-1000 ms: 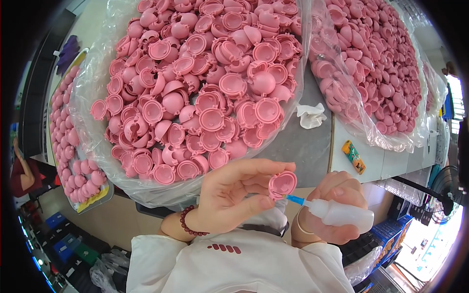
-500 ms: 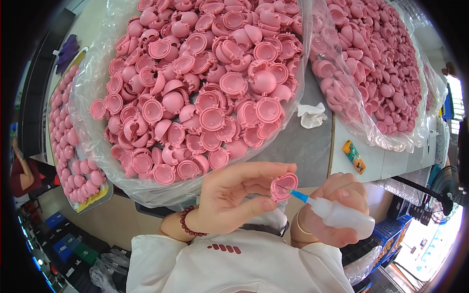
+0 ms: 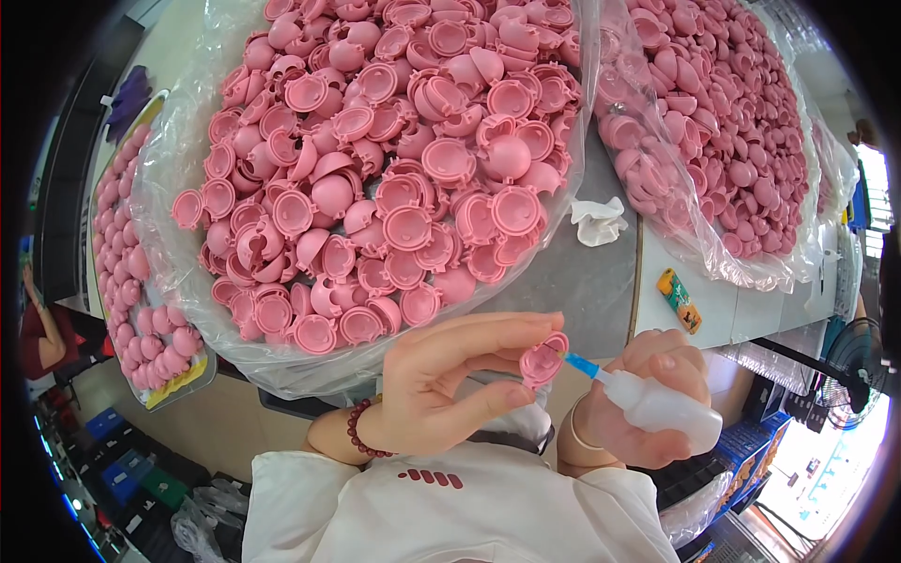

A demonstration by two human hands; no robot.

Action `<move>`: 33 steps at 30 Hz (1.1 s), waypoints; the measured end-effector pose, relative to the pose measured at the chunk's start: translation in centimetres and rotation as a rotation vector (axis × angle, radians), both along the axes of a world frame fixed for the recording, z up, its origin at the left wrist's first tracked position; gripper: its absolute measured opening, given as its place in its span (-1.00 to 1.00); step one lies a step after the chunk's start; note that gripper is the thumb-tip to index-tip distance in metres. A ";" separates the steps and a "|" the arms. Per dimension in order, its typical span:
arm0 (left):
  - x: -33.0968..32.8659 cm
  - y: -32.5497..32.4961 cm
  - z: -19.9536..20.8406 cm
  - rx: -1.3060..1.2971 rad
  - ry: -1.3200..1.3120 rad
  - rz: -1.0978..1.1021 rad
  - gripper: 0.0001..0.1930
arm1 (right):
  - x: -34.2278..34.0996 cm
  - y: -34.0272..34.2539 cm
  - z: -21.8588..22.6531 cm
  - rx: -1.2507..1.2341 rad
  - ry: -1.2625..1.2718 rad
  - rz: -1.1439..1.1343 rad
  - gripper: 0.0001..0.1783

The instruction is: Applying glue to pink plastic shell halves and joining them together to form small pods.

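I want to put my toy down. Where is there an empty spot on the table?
Bare grey table shows between the big bag of pink shells and the second bag, below the crumpled white tissue. A white strip by the orange lighter is free too. Everywhere else, shell heaps crowd the table.

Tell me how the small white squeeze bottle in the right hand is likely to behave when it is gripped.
The squeeze bottle looks like soft translucent plastic, so it probably yields under the right hand. It is small, so probably light. Its blue nozzle touches the pink shell held by the left hand; a firm squeeze may release too much liquid.
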State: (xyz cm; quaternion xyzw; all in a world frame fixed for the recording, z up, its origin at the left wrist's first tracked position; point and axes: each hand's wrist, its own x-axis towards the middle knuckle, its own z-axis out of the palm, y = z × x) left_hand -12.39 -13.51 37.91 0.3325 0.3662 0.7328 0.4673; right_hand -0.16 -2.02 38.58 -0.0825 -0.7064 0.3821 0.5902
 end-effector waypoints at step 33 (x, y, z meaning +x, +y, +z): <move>-0.1 0.3 -0.1 0.081 -0.563 -0.262 -0.62 | 22.2 17.9 -2.9 -0.197 -0.401 -1.052 -0.47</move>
